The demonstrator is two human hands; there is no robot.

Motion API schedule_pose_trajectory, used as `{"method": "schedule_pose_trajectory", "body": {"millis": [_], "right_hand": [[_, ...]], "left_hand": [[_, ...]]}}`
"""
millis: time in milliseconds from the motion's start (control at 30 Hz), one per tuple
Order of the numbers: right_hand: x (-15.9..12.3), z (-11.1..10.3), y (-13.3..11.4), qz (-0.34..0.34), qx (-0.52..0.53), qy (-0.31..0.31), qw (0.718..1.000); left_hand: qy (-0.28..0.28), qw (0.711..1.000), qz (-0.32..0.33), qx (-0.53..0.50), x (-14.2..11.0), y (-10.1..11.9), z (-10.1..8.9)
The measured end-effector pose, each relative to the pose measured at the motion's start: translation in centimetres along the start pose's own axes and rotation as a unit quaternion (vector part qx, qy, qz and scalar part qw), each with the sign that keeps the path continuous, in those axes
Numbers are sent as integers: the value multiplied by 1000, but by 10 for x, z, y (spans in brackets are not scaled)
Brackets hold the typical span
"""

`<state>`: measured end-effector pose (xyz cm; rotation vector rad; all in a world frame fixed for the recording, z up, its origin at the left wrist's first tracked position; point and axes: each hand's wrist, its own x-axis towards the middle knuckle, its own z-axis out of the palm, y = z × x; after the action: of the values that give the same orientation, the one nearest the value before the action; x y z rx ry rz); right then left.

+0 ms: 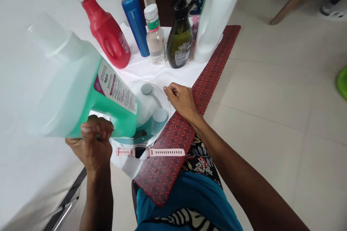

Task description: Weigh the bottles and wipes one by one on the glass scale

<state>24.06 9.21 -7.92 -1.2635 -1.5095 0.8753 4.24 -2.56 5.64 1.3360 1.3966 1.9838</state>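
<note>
My left hand is wrapped round the handle of a large translucent jug of green liquid, which leans to the upper left with its pale top end blurred. Printed text covers the label on its side. Over the table's right edge, my right hand is curled into a loose fist, and I see nothing in it. Between the hands lies a round, shiny, plate-like thing showing two grey discs and a thin curved rod; the jug hides part of it. Just in front is a pink-strapped smartwatch, stretched out flat.
Along the back stand a red detergent bottle, a blue flask, a clear white-capped bottle, a dark pump bottle and a tall white container. A red patterned cover edges the table. Tiled floor lies right.
</note>
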Motion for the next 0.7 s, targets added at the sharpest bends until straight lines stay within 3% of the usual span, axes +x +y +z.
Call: {"method": "schedule_pose_trajectory", "body": {"millis": [100, 167, 300, 433, 567, 700], "right_hand": [[-1, 0, 1, 2, 5, 0, 1000], [-1, 0, 2, 4, 7, -2, 1000], [-2, 0, 2, 8, 10, 0, 1000], [-3, 0, 2, 9, 15, -1, 1000], [-3, 0, 4, 13, 11, -1, 1000], [-4, 0, 3, 32, -4, 10, 999]], "left_hand": [[-24, 999, 25, 28, -3, -4, -5], [-30, 993, 76, 87, -5, -9, -11], [-2, 971, 151, 186, -11, -20, -28], [15, 983, 105, 147, -18, -22, -33], [18, 990, 86, 111, -23, -16, -15], [96, 993, 41, 50, -10, -17, 1]]}}
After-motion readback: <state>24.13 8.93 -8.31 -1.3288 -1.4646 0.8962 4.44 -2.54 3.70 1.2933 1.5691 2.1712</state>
